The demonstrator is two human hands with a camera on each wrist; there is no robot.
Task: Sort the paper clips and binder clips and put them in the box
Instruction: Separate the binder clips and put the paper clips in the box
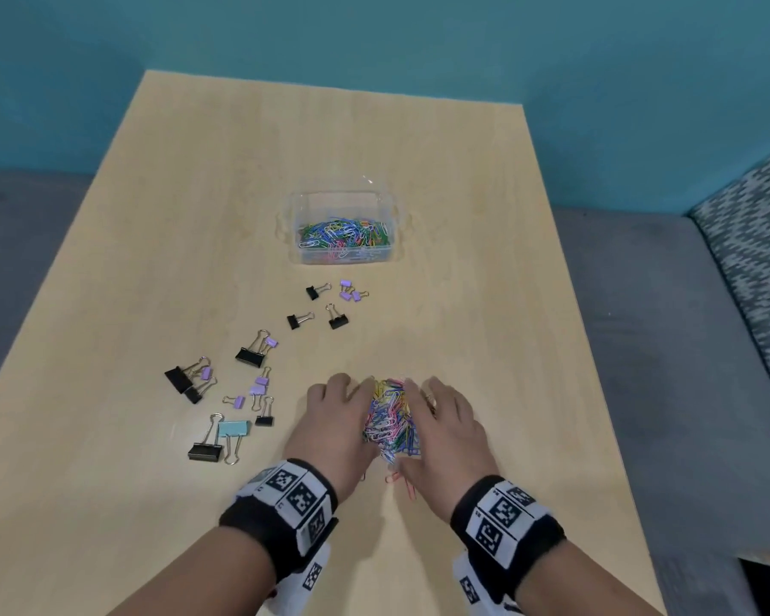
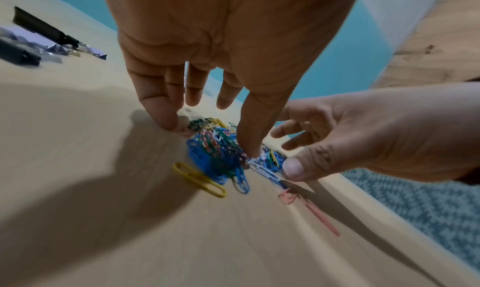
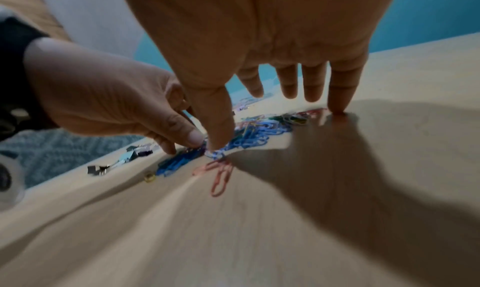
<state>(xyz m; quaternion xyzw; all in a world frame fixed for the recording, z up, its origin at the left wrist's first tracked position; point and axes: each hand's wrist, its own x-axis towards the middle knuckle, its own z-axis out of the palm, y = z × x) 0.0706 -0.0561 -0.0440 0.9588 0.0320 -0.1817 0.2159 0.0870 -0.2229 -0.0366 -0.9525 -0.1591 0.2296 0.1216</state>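
Observation:
A heap of coloured paper clips (image 1: 390, 420) (image 2: 215, 151) (image 3: 254, 133) lies on the table near its front. My left hand (image 1: 336, 415) (image 2: 221, 45) presses against the heap's left side with straight fingers and touches it with the thumb. On the other side my right hand (image 1: 447, 422) (image 3: 259, 34) does the same, its little finger on the tabletop. A few pink clips (image 1: 401, 482) (image 3: 221, 174) and a yellow clip (image 2: 200, 180) lie loose beside the heap. The clear plastic box (image 1: 295, 246) stands further back and holds many coloured paper clips.
Several binder clips are scattered left of my hands and toward the box: black ones (image 1: 250, 355), small purple ones (image 1: 350, 293) and a light blue one (image 1: 233, 428). The wooden table (image 1: 463, 215) ends at a teal wall; a patterned seat (image 1: 756, 242) stands on the right.

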